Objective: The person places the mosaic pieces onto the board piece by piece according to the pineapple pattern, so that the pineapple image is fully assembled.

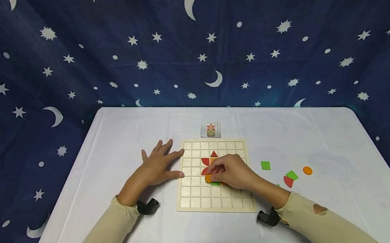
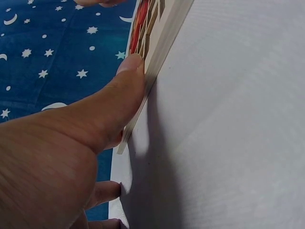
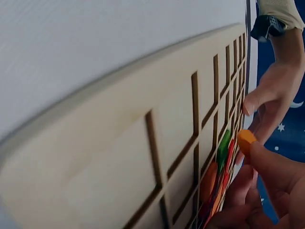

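A pale wooden grid board (image 1: 193, 203) lies on the table. My left hand (image 1: 152, 167) is spread beside it, with thumb and a finger touching its left edge; the left wrist view shows the thumb (image 2: 126, 83) on that edge. Over the middle of the board, my right hand (image 1: 235, 171) pinches an orange round piece (image 3: 246, 139). Set in the grid around it are a red triangle (image 1: 214, 154), a red quarter-circle (image 1: 205, 161) and a green piece (image 1: 215, 183). My right hand covers part of the pattern.
Behind the board lies a small pattern card (image 1: 210, 130). To the right are a loose green square (image 1: 265, 165), another green piece (image 1: 292, 175), a red quarter-circle (image 1: 288, 182) and an orange disc (image 1: 307, 170). A star-print curtain (image 1: 164, 74) hangs behind the white-covered table (image 1: 133, 127).
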Demonstrator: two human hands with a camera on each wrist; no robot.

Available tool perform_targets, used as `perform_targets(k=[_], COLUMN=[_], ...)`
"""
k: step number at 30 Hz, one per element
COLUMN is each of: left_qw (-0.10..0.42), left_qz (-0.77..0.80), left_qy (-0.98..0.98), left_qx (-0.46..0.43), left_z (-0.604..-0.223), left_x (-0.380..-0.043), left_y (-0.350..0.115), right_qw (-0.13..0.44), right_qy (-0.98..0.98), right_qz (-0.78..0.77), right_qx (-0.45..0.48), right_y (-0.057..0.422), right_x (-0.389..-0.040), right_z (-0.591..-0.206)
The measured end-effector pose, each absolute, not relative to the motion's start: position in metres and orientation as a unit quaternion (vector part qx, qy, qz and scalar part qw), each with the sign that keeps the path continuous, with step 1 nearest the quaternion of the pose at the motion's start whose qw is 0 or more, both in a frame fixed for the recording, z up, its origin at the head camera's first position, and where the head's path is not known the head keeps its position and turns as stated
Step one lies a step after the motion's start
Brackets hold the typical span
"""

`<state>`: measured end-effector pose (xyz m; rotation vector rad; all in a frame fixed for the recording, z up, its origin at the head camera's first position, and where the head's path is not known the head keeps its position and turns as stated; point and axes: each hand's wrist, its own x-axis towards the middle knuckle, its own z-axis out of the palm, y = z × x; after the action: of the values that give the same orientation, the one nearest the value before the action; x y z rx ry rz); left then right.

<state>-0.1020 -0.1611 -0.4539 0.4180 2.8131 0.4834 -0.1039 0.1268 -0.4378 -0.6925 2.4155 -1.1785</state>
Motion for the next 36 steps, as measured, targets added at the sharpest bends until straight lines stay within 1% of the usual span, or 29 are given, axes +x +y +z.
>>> perform_targets(k=[8, 16, 27, 32, 36], left_qw=[0.131, 0.129, 0.125, 0.128, 0.129], left_qz=[0.165, 0.168, 0.167, 0.163, 0.166], left_qy=[0.967, 0.967, 0.967, 0.968, 0.967], left_qx=[0.143, 0.143, 0.149, 0.144, 0.141], left_z=[-0.453, -0.453, -0.454, -0.455, -0.454], left_x=[-0.102, -0.103, -0.103, -0.102, -0.102], left_y=[-0.160, -0.159, -0.161, -0.161, -0.160], right_qw=[0.159, 0.117, 0.127, 0.123, 0.129], right_qy=[0.860, 0.876, 0.879, 0.879, 0.877], right_qz=[-0.403, -0.367, -0.355, -0.355, -0.366], right_qx=[-0.268, -0.290, -0.293, -0.295, -0.283], right_y=[0.115, 0.113, 0.115, 0.114, 0.119], right_x=[-0.098, -0.096, -0.096, -0.096, -0.098], right_z=[-0.445, -0.449, -0.448, -0.447, -0.444])
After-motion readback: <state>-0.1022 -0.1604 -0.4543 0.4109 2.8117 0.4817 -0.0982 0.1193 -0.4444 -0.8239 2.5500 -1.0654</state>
